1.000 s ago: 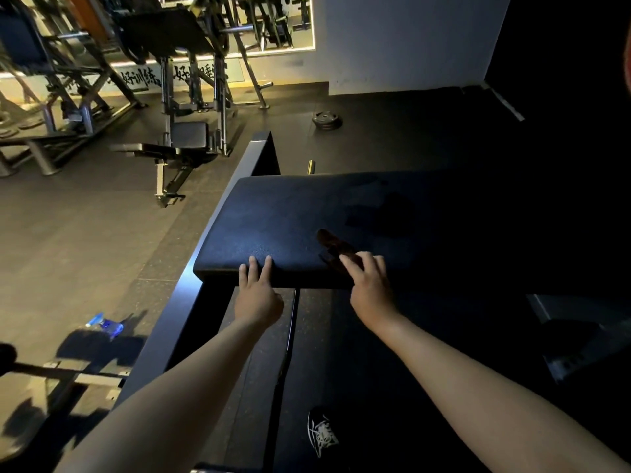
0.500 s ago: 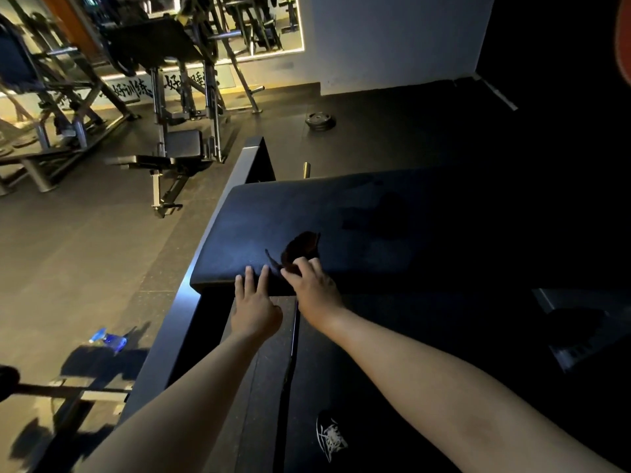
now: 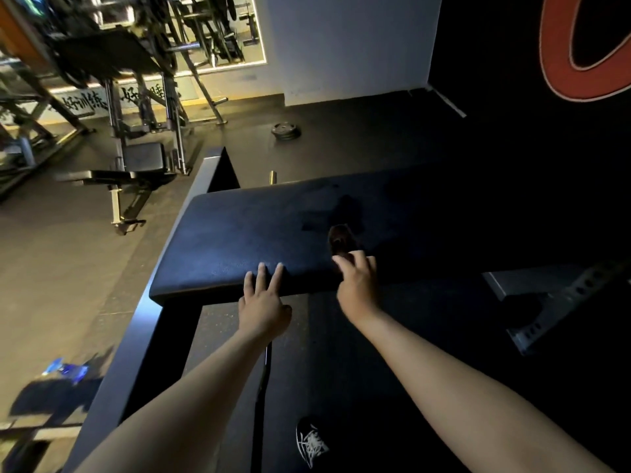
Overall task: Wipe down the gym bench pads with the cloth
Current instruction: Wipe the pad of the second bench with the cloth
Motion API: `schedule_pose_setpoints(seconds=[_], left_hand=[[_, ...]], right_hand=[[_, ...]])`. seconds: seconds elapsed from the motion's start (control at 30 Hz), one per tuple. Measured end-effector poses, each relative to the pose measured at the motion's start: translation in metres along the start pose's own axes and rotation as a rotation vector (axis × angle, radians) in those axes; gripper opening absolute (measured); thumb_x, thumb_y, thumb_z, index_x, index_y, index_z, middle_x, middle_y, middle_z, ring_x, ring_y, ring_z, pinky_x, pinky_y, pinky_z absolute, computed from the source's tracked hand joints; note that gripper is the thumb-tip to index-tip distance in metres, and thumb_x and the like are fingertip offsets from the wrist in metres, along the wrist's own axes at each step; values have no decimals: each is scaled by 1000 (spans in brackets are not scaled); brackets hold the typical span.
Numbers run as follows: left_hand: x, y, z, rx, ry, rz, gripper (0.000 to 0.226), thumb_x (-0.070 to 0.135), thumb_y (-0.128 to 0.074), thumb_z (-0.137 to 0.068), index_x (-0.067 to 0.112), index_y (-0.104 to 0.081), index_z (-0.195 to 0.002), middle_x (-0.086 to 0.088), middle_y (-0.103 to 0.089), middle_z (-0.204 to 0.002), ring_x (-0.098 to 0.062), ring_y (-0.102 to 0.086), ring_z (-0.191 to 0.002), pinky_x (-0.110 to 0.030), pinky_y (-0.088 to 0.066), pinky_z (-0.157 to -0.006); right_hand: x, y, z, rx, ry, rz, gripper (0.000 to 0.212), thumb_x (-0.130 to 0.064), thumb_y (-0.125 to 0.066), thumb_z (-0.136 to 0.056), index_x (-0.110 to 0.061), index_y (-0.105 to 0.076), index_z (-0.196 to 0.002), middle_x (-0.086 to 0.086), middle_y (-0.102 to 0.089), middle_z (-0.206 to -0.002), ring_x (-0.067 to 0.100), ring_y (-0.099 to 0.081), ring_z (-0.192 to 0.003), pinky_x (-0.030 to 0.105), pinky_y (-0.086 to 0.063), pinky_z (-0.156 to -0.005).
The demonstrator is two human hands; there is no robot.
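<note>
With the flat left hand (image 3: 264, 302) bracing the pad (image 3: 246, 240), the cloth (image 3: 341, 238) gripped by the right hand (image 3: 356, 288) should be pressed evenly.

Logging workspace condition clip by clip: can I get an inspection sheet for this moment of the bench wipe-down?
Surface: black bench pad, dimly lit, with darker patches near the cloth.
Job's things: dark cloth lying on the pad.
Clutter: blue bottle and weight plate on the floor.
Hands: left hand rests straight fingers on the pad's near edge; right hand has its fingers on the cloth's near end, grip unclear.
Cables: thin dark line below the pad; cable or rod, cannot tell.
Surroundings: gym machines, white wall.
</note>
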State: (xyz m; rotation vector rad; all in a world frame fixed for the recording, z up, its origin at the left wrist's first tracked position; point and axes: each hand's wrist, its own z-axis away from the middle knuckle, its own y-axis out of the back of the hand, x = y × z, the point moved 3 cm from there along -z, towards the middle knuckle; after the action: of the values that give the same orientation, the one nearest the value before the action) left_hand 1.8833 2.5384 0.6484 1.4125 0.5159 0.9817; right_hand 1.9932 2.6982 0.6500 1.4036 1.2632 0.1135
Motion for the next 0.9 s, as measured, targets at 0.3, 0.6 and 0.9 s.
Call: schedule_pose_setpoints(seconds=[0.3,0.6,0.9], left_hand=[[17,3,0,1,4,-69,85,28,-55,-95,41,0,-158,-13,7,-168,-40,8,-152,-53,-6,-122],[64,-11,-6,16,-118,-75,80,32,-57,-92,42,-11,-155,-13,-5,-165,-42,-9,-145,-51,-24,-116],[49,-7,-3,50,-175,-104,82,31,-57,-92,42,-10,-158,-7,-9,-168,-34,-10,-152,-50,-24,-118]], right_hand=[[-47,-20,-3,-257,242,74,55,-1,-49,-92,-20,-47,-144,9,-38,-139,32,-34,-123,44,-45,-94],[95,63,4,105,-97,112,64,15,-52,-81,-17,-57,-136,8,-46,-131,28,-39,-109,42,-47,-90],[25,12,8,37,-170,-141,55,4,-49,-90,-18,-52,-140,8,-39,-144,27,-35,-129,28,-28,-107]])
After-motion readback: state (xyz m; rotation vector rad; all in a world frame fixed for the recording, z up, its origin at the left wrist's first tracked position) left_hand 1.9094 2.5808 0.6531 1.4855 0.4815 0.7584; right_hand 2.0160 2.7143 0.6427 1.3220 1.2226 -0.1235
